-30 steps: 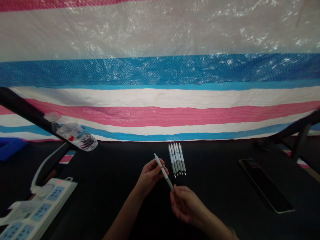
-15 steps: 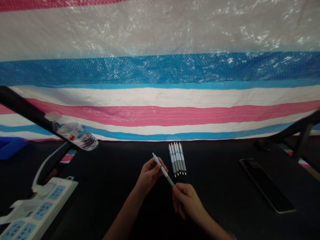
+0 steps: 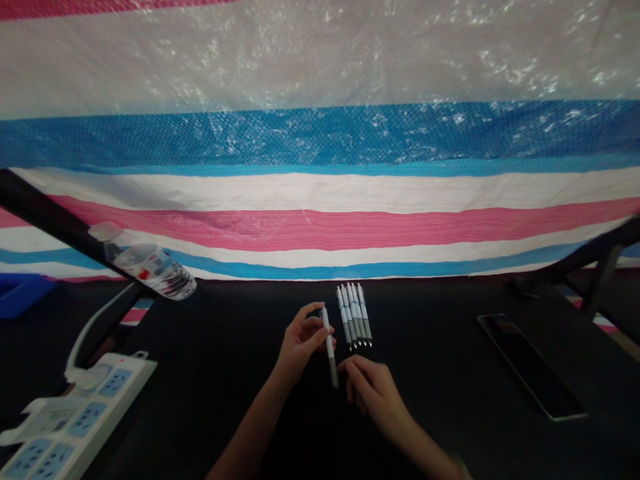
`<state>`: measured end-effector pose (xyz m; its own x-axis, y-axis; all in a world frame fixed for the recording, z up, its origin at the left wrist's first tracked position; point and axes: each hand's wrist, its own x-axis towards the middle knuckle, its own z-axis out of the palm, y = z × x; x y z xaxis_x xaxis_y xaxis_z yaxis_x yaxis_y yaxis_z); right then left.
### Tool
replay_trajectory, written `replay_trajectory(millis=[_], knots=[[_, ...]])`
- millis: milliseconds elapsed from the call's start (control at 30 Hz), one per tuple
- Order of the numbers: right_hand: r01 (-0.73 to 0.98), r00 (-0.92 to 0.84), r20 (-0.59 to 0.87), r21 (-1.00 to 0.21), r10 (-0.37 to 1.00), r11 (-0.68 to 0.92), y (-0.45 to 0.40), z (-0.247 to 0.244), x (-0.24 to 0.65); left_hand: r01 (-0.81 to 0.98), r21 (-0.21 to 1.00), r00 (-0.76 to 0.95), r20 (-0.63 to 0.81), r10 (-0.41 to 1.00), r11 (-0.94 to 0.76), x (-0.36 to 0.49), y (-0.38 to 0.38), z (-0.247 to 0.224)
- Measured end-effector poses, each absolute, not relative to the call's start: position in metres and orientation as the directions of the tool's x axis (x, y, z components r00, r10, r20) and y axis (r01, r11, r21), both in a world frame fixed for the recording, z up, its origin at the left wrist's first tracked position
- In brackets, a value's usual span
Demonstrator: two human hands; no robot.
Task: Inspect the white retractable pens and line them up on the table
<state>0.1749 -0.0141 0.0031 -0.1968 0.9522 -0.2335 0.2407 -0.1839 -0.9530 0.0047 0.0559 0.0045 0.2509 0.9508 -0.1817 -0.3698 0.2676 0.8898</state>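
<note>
My left hand [image 3: 302, 345] holds a white-barrelled retractable pen [image 3: 329, 346] nearly upright in the picture, gripped between thumb and fingers, with its grey tip pointing toward me. My right hand [image 3: 373, 387] is beside the pen's tip and apart from it, its fingers loosely curled around nothing. Just beyond both hands, a row of several matching pens [image 3: 354, 316] lies side by side on the black tabletop [image 3: 210, 373], their tips toward me.
A white power strip [image 3: 85, 407] with blue sockets and a cable sits at the lower left. A dark tablet or phone [image 3: 531, 367] lies at the right. A plastic water bottle [image 3: 155, 271] leans at the far table edge, before a striped tarp [image 3: 320, 227].
The pen has swung from a slant to nearly upright in my left hand. My right hand has let go of its lower end and moved slightly down and away.
</note>
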Motion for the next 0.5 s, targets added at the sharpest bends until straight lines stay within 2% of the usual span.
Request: replay_trajectory(millis=[200,500], knots=[[0.094,-0.176,-0.289,-0.956,0.941,-0.277,-0.0106,-0.0032,0.1758,-0.380,0.897,0.202,-0.159,0.967,0.227,0.0057,0.0557,0.0018],[0.075,-0.169,-0.276,-0.961,0.946,-0.266,-0.0103,-0.0019,0.1752,-0.391,0.898,0.151,-0.151,0.977,0.199,0.0040,0.0576,0.0006]])
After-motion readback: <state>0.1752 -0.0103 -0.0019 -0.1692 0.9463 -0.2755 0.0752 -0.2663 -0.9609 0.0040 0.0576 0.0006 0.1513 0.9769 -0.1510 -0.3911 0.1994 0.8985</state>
